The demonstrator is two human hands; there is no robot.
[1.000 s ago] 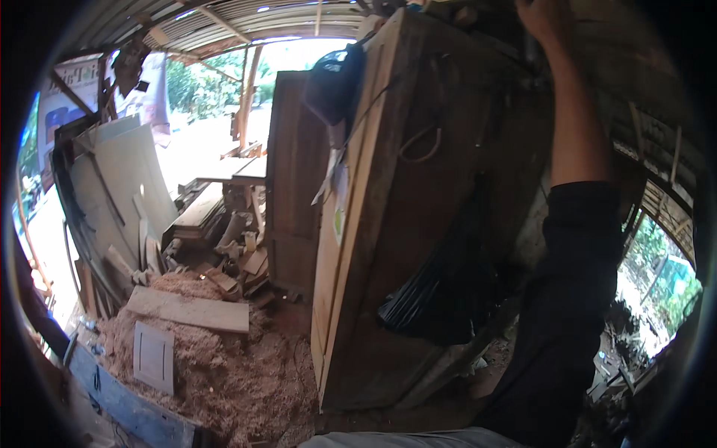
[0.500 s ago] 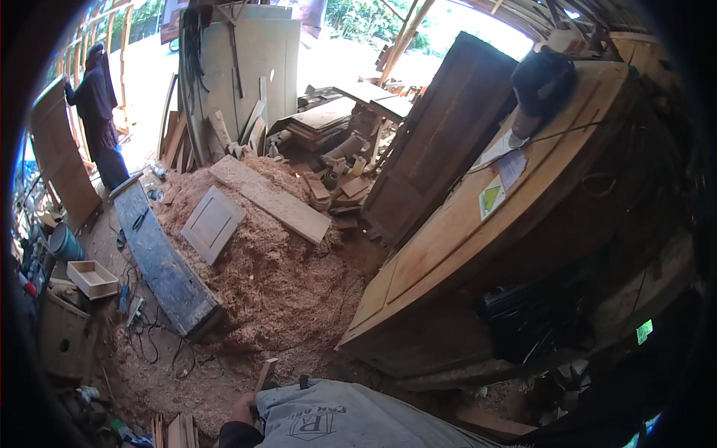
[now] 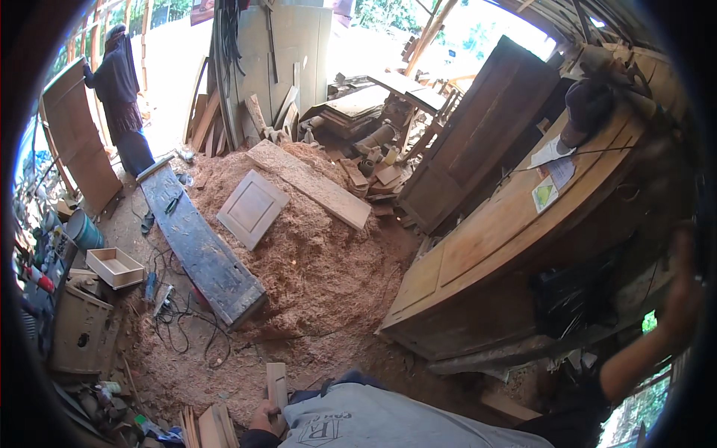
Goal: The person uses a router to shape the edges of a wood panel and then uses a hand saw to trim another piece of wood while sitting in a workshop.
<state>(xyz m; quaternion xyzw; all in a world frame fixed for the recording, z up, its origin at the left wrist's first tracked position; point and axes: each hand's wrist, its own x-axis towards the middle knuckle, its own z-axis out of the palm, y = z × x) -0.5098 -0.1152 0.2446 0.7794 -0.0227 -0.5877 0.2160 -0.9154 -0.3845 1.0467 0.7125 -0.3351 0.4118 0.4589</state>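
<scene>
My left hand grips an upright narrow pale wooden piece at the bottom edge, beside my grey-shirted torso and some loose wooden strips. My right hand is raised at the dim right rim, near the large wooden cabinet and the black plastic bag hanging on its side. I cannot tell whether its fingers grip anything.
A dark-clothed person holds a brown panel at the back left. A weathered plank, a square panel, a long board, shavings, cables, an open box and a dark door surround me.
The view has swung down and left, bringing the other person and my left hand into sight. My right arm has come down from high up to the right rim.
</scene>
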